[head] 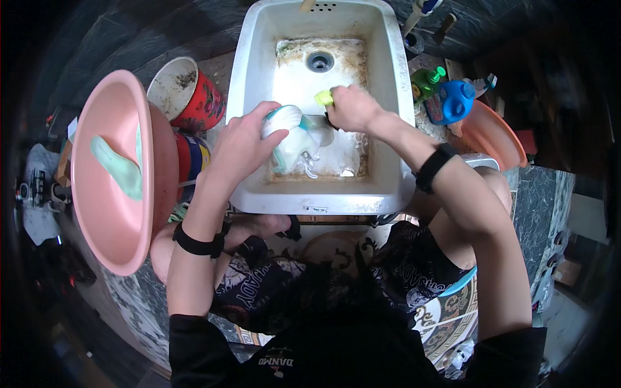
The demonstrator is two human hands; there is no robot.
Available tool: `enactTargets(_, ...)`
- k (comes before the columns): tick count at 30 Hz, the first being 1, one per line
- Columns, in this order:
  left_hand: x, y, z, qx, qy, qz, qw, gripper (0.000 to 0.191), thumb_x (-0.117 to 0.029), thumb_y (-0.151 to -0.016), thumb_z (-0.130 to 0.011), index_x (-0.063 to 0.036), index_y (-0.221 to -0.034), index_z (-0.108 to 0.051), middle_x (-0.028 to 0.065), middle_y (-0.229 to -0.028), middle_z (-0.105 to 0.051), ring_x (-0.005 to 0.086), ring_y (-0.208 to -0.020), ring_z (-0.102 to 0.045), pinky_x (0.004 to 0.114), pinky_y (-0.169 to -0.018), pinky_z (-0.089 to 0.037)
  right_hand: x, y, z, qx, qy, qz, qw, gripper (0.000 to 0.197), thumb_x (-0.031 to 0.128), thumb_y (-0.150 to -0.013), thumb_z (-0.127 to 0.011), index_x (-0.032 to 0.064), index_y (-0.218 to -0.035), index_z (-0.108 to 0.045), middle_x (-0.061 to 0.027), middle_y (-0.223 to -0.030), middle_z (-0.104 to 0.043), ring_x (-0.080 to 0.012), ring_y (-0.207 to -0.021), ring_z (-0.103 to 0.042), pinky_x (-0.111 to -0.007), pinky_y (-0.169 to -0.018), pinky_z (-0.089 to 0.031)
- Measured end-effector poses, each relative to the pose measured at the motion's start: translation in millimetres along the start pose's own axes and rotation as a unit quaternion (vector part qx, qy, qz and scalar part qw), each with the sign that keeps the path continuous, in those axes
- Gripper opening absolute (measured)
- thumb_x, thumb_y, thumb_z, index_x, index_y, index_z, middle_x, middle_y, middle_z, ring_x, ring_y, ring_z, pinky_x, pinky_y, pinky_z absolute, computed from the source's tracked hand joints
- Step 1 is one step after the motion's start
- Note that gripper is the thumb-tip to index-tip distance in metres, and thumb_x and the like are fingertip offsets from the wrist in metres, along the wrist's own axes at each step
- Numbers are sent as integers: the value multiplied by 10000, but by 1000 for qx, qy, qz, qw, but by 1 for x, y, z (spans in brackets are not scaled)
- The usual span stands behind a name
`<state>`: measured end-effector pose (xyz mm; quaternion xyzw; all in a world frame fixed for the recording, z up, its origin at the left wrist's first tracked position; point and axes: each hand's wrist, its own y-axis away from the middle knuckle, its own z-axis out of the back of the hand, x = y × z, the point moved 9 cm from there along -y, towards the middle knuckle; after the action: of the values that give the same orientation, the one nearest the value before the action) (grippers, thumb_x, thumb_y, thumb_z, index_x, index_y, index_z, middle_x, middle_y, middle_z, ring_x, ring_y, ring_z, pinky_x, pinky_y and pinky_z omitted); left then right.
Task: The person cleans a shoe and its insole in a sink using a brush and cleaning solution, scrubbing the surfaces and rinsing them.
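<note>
Over a stained white sink basin [406, 165], my left hand [250, 140] grips a white and teal shoe [291, 140] with white laces hanging down. The shoe is partly hidden by my fingers. My right hand [351, 107], at the right of the shoe, is closed around a brush with a yellow-green end [324, 98] and dark bristles. The brush is near the shoe's far end; whether they touch is unclear. Two light green insoles, one of them a plain insole [118, 167], lie in a pink plastic basin [148, 145] at the left.
A red bucket [201, 104] stands left of the sink. At its right are a green pump bottle [427, 82], a blue detergent bottle [451, 102] and an orange basin [499, 136]. A drain [320, 61] lies at the sink's far end. My knees flank the near edge.
</note>
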<state>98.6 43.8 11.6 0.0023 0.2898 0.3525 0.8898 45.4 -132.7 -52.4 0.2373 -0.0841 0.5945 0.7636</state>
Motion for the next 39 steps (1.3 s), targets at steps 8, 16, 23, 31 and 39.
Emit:
enactTargets(8,7,1,-4,8,9,15,1000,485,-342,-916,-719,-119,-1332,-608,275,-1033,-727,476,-1010,-686,525,-886,-548,-3,1,-5,1,-13,-22,1000,317,187,-935,-539,-82,-949,-705,-247,-829,-731,-375,-797,-742,-454,-827,-603)
enactTargets(16,14,5,-6,0,15,4,1000,474,-312,-903,-728,-115,-1319,-614,266,-1012,-730,472,-991,-690,523,-880,-551,26,0,30,59,-107,-15,992,319,156,-990,-490,-113,-973,-662,-182,-720,-733,-250,-740,-768,-397,-778,-623)
enactTargets(23,7,4,-5,15,3,17,1000,485,-330,-905,-724,-119,-1326,-611,265,-991,-729,460,-980,-697,534,-881,-545,-4,-5,-1,42,-19,-61,997,326,185,-945,-523,-95,-1004,-681,-198,-784,-747,-323,-829,-763,-430,-889,-597)
enactTargets(31,7,7,2,-46,-18,-31,998,471,-302,-900,-736,-102,-1312,-627,238,-898,-738,398,-882,-733,471,-817,-572,-9,-5,-20,82,-40,-88,992,377,215,-907,-548,-88,-1074,-700,-318,-1027,-719,-438,-971,-724,-458,-936,-578)
enactTargets(39,14,8,-2,12,-15,28,999,482,-292,-902,-732,-105,-1325,-597,249,-1020,-737,415,-1002,-715,482,-890,-555,-2,-3,17,74,-139,-72,985,306,180,-949,-545,-78,-977,-707,-180,-796,-756,-300,-816,-763,-383,-893,-599)
